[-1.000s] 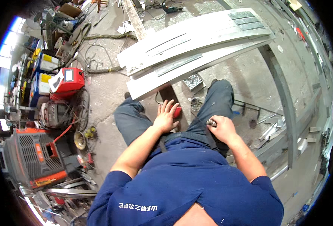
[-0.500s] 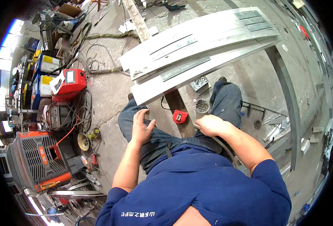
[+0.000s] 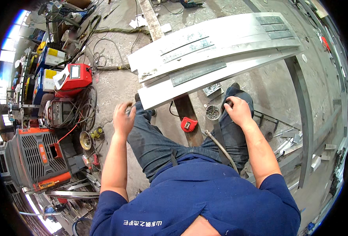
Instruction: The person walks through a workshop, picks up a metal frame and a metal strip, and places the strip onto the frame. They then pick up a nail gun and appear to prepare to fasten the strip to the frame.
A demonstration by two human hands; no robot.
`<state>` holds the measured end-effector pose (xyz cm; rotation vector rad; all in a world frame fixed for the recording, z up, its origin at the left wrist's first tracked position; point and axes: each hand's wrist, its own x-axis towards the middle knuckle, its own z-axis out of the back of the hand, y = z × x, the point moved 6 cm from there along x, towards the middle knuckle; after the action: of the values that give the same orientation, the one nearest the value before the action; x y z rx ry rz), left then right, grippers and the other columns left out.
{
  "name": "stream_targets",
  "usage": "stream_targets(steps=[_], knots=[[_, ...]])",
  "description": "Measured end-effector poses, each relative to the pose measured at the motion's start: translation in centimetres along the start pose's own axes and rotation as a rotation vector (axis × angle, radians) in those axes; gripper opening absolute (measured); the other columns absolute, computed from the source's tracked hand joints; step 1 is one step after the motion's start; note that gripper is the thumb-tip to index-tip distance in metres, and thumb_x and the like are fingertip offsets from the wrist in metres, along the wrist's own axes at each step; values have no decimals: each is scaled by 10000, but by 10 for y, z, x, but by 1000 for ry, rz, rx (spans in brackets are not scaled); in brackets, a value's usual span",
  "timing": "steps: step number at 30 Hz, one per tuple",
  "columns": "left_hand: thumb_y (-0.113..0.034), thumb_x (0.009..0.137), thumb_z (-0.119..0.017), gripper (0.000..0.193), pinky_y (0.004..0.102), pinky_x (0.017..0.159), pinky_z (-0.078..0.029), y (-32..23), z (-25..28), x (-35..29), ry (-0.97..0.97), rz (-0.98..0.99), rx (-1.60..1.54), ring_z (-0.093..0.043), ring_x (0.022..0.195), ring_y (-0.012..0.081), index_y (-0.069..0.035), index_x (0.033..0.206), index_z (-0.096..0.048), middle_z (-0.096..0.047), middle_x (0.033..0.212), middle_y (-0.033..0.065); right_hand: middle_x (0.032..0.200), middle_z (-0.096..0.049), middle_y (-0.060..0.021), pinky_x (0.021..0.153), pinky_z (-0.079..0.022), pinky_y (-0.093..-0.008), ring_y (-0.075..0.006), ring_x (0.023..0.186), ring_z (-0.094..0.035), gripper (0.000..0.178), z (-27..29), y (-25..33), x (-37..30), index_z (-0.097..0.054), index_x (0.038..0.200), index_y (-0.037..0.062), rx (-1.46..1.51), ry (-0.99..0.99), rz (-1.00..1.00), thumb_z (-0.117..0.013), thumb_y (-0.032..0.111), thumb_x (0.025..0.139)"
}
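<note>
My left hand [image 3: 123,119] hangs in the air left of my left knee, fingers loosely bent and apart, holding nothing. Over my right thigh, my right hand [image 3: 238,112] is closed on a small black object [image 3: 230,103], mostly covered by the fingers. A grey hose [image 3: 222,148] with a metal end lies across my lap, touched by neither hand. Between my legs a red tape measure [image 3: 187,124] rests on a brown metal bar [image 3: 193,137]. Beside it stands a round tin of small metal pieces [image 3: 212,113]. Ahead are stacked pale metal panels [image 3: 237,47] with dark strips.
A box of screws or similar small parts [image 3: 212,89] sits under the panels. To the left are a red machine [image 3: 73,78], an orange and black machine [image 3: 44,157] and tangled cables [image 3: 88,112]. Metal offcuts [image 3: 290,141] and a grey beam [image 3: 305,129] lie on the right.
My right hand has left the hose end and moved forward and right, now around a black object. The hose lies loose. My left hand has moved left and slightly forward, away from my thigh.
</note>
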<state>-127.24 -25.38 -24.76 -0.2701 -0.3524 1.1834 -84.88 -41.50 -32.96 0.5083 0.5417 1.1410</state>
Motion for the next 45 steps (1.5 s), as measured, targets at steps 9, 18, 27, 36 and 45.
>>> stream_targets(steps=[9, 18, 27, 36, 45], knots=[[-210, 888, -638, 261, 415, 967, -429, -35, -50, 106, -85, -333, 371, -548, 1126, 294, -77, 1109, -673, -628, 1155, 87, 855, -679, -85, 726, -527, -425, -305, 833, -662, 161, -9, 0, -2, -677, 920, 91, -95, -133, 47, -678, 224, 830], [-189, 835, -692, 256, 411, 973, -415, -31, -63, 105, -89, -481, 360, -556, 1097, 284, -104, 1076, -691, -625, 1116, 66, 833, -669, -76, 706, -520, -429, -304, 825, -656, 146, 2, -8, -7, -667, 878, 94, -81, -157, 42, -673, 233, 831], [-115, 776, -741, 184, 419, 922, -444, -34, -57, 121, 94, -266, 140, -570, 1019, 326, -58, 946, -701, -639, 1003, 106, 837, -680, -82, 709, -519, -421, -308, 812, -659, 134, 12, 18, -5, -679, 877, 86, -122, -232, 231, -681, 205, 816], [-114, 810, -703, 132, 420, 814, -499, -32, -56, 130, 343, -248, 143, -621, 904, 354, -8, 890, -705, -655, 893, 165, 832, -675, -78, 698, -517, -420, -306, 800, -657, 131, 18, 31, -3, -675, 865, 83, -139, -254, 291, -684, 202, 810], [-98, 877, -638, 158, 407, 793, -513, -86, -61, 21, 761, -217, -64, -653, 876, 362, 22, 972, -679, -673, 929, 199, 826, -665, -94, 699, -507, -431, -323, 804, -649, 154, 10, 14, -3, -673, 881, 85, -113, -176, 126, -670, 230, 828]])
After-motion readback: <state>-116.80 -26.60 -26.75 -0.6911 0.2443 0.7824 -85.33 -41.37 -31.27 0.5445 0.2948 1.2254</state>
